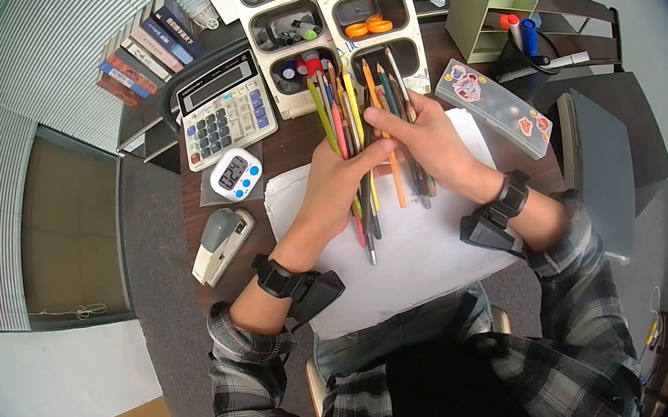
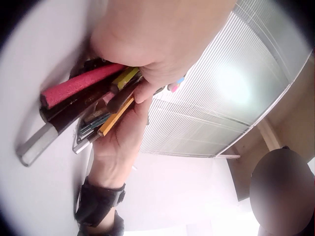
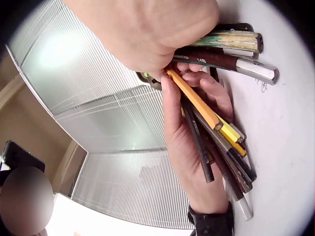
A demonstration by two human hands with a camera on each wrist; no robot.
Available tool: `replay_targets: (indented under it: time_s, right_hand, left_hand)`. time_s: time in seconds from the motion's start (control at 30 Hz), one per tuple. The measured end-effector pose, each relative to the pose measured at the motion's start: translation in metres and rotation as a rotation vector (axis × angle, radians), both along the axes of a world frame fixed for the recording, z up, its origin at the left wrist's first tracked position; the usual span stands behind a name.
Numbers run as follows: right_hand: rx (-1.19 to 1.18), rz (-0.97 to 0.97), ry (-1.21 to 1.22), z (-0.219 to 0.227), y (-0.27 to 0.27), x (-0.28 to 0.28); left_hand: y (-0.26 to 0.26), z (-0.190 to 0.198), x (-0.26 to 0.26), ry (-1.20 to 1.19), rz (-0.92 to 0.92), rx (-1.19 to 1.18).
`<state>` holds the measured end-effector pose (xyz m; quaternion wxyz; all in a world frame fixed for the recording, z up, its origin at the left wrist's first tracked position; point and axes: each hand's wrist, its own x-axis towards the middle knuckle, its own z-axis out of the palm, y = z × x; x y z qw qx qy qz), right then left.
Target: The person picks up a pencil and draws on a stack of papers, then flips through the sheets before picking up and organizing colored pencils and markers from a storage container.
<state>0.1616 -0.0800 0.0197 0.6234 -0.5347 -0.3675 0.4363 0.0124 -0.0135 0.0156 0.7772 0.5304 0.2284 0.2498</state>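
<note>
My left hand [image 1: 335, 176] grips a bundle of colored pencils [image 1: 371, 242] over white paper [image 1: 396, 285], points away from me. Pink, yellow and dark pencils [image 2: 54, 123] stick out below the left hand [image 2: 147, 39] in the left wrist view. Close beside it, the right hand [image 1: 441, 146] holds a smaller bundle of pencils [image 1: 425, 191]. An orange pencil [image 1: 398, 187] stands between the two hands, their thumbs near each other at it. In the right wrist view, a dark pencil marked 14B [image 3: 211, 61] shows under the right hand [image 3: 162, 34]. The palms partly hide both bundles.
Beyond the pencils stands a white compartment organizer [image 1: 300, 115] with markers and orange-handled scissors [image 1: 368, 27]. To the left are a calculator [image 1: 227, 117], a timer [image 1: 235, 174] and a stapler [image 1: 222, 243]. A stickered pencil case [image 1: 499, 108] and a green holder [image 1: 481, 9] lie right.
</note>
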Motion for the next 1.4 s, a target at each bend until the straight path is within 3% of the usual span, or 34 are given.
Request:
replay_targets:
  time_s: [0.37, 0.67, 0.73, 0.87, 1.4]
  right_hand:
    - [-0.049, 0.043, -0.050, -0.002, 0.000, 0.001]
    - [-0.013, 0.053, 0.108, -0.008, 0.002, 0.001]
    - [-0.025, 0.025, -0.099, -0.010, 0.002, 0.005]
    - [0.047, -0.034, -0.109, -0.011, 0.003, 0.000]
    - [-0.049, 0.019, -0.098, -0.005, 0.000, 0.003]
  left_hand:
    - [0.002, 0.000, -0.003, 0.031, -0.014, -0.026]
    - [0.001, 0.001, -0.002, 0.052, 0.019, -0.036]
    - [-0.001, 0.003, -0.001, 0.050, 0.050, -0.042]
    - [0.001, 0.001, -0.002, 0.089, 0.040, -0.038]
    - [0.001, 0.001, -0.001, 0.036, 0.023, 0.026]
